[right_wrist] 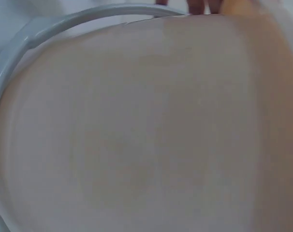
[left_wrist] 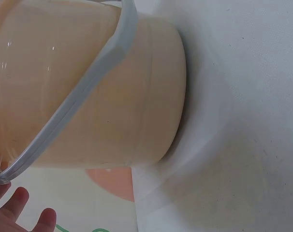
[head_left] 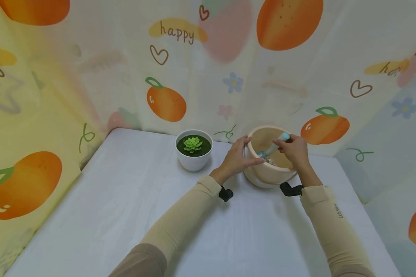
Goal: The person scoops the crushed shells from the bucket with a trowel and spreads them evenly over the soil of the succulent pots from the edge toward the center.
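Right grip [head_left: 294, 149] holds a scoop [head_left: 274, 146]; the backdrop [head_left: 201, 73] reads "happy".

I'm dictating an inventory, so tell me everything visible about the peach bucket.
The peach bucket is round, open-topped, apparently plastic, with a thick rim. Its grey handle hangs down one side. It stands upright on the white table, right of the potted plant. The left hand holds its rim. A blue scoop dips inside, near small pale contents I can't identify.
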A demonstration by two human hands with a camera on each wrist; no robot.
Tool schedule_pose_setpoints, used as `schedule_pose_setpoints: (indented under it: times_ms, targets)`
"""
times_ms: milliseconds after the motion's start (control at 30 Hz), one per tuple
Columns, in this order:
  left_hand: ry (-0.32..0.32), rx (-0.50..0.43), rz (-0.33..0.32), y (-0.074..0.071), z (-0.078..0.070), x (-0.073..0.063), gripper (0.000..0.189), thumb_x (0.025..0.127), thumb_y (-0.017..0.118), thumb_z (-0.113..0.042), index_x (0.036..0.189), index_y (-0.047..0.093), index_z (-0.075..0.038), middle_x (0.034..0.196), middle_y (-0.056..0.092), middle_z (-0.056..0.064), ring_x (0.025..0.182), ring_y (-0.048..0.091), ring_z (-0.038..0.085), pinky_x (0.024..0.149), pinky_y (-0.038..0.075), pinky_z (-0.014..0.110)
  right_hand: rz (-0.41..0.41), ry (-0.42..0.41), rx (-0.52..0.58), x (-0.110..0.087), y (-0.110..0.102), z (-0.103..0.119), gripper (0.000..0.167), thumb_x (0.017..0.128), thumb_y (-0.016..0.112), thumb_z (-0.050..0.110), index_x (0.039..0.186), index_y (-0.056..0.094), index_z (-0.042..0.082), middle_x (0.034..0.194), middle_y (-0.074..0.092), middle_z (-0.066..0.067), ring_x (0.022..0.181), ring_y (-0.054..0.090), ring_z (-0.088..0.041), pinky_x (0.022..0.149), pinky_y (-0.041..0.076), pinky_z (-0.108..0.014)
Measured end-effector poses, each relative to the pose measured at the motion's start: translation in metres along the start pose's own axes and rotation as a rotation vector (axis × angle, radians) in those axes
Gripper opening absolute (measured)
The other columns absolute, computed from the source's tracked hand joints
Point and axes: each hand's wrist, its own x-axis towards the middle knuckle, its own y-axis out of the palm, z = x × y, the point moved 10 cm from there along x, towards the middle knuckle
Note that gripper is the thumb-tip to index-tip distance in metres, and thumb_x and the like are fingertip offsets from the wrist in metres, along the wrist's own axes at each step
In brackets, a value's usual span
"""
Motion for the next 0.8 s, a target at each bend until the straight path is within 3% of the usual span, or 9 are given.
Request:
schedule_pose_setpoints:
  times_ms: [133,267,367,567,800]
  targets:
    - [0.009,0.003,-0.005,0.000,0.000,-0.001,0.091,0.077,0.079,-0.050,0.149,0.037,-0.013,0.158,0.032,0.005,0.146,0.031,0.026,0.114,0.034,0.048,0.014,-0.004,-0.059,0.000,0.004,-0.001,0.037,0.091,0.069,0.026,0.105,0.061,-0.007,0.081,0.064,-0.005,0.061,0.062,-0.001,0.062,0.053,-0.015]
    - [0.011,0.000,-0.026,-0.001,0.002,0.000,0.091,0.076,0.079,-0.049,0.148,0.038,-0.013,0.157,0.033,0.005,0.145,0.033,0.025,0.114,0.035,0.048,0.012,-0.032,-0.107,0.001,0.001,0.004,0.039,0.093,0.067,0.030,0.106,0.059,-0.005,0.083,0.063,-0.006,0.063,0.062,-0.001,0.061,0.052,-0.015]
    - [0.006,-0.012,-0.031,-0.001,0.004,0.000,0.090,0.075,0.080,-0.048,0.148,0.038,-0.014,0.157,0.033,0.004,0.144,0.033,0.024,0.114,0.035,0.047,-0.022,-0.097,-0.171,0.001,-0.006,0.011,0.036,0.093,0.066,0.029,0.103,0.058,-0.005,0.082,0.062,-0.008,0.065,0.061,-0.003,0.059,0.048,-0.015]
    - [-0.001,-0.037,-0.026,0.001,0.006,0.000,0.090,0.075,0.081,-0.048,0.148,0.038,-0.015,0.157,0.033,0.003,0.144,0.033,0.024,0.114,0.034,0.048,-0.084,-0.262,-0.311,-0.003,-0.016,0.030,0.033,0.095,0.063,0.023,0.099,0.056,-0.008,0.079,0.055,-0.016,0.069,0.049,-0.022,0.060,0.039,-0.028]
    - [0.016,-0.031,-0.041,0.000,0.004,-0.001,0.090,0.075,0.081,-0.046,0.146,0.039,-0.014,0.157,0.034,0.003,0.143,0.036,0.025,0.113,0.036,0.050,-0.012,-0.330,-0.427,-0.003,-0.007,0.028,0.028,0.096,0.061,0.015,0.108,0.053,-0.009,0.088,0.060,-0.026,0.079,0.057,-0.038,0.070,0.047,-0.046]
